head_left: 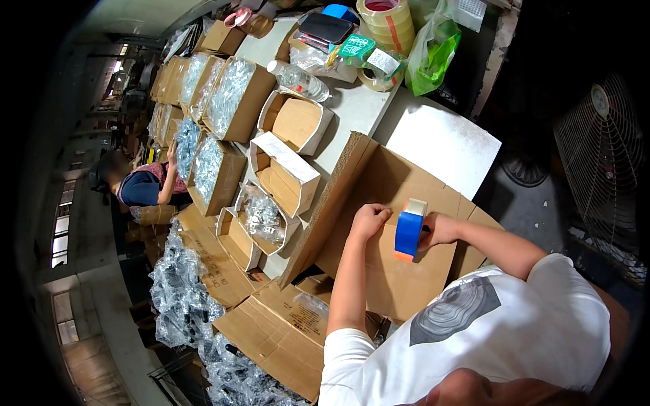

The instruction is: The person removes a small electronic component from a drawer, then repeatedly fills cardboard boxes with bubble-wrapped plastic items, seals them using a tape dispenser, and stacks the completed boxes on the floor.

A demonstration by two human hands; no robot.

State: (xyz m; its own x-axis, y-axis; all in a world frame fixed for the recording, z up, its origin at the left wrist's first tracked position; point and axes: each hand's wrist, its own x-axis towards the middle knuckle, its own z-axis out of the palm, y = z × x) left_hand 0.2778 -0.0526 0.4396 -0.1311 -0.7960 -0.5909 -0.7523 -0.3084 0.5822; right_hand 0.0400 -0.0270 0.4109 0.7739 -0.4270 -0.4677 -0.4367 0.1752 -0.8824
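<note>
Right of the raised edge (pixel 330 206), over bare cardboard (pixel 413 291), I am watching left hand (pixel 370 220), fingers curled; right hand (pixel 441 231) is gripping tape dispenser (pixel 409 233), fingertips hidden. Far-left cartons (pixel 254 101) are holding plastic-wrapped pieces (pixel 228 98).

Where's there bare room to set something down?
White surface between the green bag and the large carton; also a grey tabletop strip between the white-edged boxes and that carton. Crowded: far end, with tape stack, phone and bottle; left side, with filled cartons; over the carton, where left hand and right hand flank the blue tape dispenser.
</note>
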